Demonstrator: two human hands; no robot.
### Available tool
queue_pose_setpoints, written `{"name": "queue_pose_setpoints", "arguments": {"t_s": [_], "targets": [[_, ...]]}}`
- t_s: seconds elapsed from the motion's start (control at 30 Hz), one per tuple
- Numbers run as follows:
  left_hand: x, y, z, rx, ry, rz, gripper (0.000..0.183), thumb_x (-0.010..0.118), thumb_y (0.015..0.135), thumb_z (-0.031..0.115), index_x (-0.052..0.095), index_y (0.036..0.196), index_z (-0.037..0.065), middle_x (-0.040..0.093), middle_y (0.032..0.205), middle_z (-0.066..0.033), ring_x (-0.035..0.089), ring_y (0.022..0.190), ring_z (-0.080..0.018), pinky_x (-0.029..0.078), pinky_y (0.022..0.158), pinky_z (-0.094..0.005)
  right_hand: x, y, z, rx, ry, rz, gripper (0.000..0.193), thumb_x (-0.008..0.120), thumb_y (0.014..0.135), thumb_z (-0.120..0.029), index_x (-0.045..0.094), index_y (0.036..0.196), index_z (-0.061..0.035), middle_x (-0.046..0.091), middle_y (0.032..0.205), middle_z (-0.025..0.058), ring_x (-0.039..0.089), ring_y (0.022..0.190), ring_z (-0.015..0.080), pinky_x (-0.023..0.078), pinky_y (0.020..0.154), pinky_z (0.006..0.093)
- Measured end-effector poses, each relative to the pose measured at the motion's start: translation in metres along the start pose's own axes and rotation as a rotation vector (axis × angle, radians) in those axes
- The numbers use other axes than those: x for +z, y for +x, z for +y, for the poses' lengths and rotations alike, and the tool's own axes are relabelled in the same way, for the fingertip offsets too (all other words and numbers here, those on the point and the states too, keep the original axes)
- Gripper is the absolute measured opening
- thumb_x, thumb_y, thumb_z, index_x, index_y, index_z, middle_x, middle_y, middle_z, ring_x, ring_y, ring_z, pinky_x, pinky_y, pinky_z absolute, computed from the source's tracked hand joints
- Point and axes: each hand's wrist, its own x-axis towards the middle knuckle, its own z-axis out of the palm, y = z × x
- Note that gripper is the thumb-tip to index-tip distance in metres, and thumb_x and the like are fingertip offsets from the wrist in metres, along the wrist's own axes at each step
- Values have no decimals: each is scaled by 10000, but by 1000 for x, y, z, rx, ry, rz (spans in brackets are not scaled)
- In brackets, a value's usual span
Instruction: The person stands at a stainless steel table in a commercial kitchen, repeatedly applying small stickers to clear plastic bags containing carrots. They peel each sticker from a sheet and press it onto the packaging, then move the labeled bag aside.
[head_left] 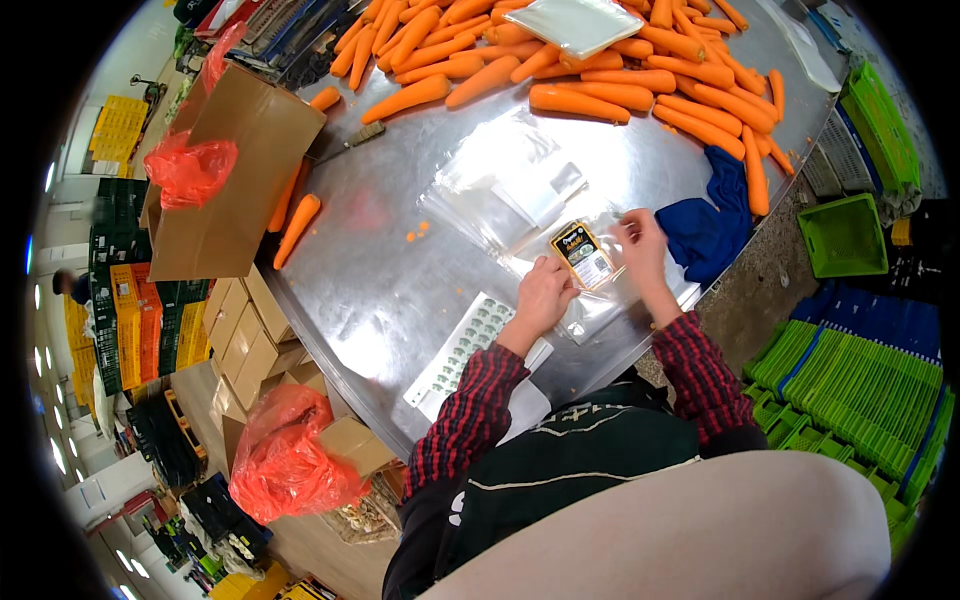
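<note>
A clear plastic bag (pixel 602 296) with a black, white and orange label (pixel 583 256) lies flat on the metal table before me. My left hand (pixel 543 298) is closed at the bag's left edge, thumb and fingertips pinched beside the label. On the other side, my right hand (pixel 643 246) has its fingers bent together above the bag's upper right corner. Something small and green shows by its fingertips, too small to name. A white sheet of green stickers (pixel 478 335) lies under my left wrist. Beyond the bag is a layered pile of clear plastic bags (pixel 490 165).
Loose carrots (pixel 600 92) heap across the table's far side, with a stack of clear bags (pixel 575 22) on them. Dark blue cloth (pixel 712 225) lies by the right edge. Cardboard boxes (pixel 225 170) with red plastic stand left; green crates (pixel 850 390) stack at right.
</note>
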Motion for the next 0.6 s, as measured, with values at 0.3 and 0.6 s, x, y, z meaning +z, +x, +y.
{"name": "queue_pose_setpoints", "arguments": {"t_s": [0.3, 0.6], "targets": [[-42, 3, -38, -432, -840, 714, 114, 645, 882, 141, 600, 902, 39, 651, 775, -43, 599, 659, -116, 464, 597, -259, -14, 5, 13, -52, 137, -66, 137, 755, 769, -130, 686, 784, -13, 662, 774, 54, 601, 680, 132, 469, 643, 269], [-5, -12, 8, 55, 27, 124, 281, 805, 616, 172, 643, 819, 66, 591, 876, -84, 546, 903, -314, 468, 771, -418, 20, -15, 1, -224, -381, -181, 125, 738, 713, -80, 642, 748, -7, 608, 767, 124, 595, 684, 281, 480, 632, 354]]}}
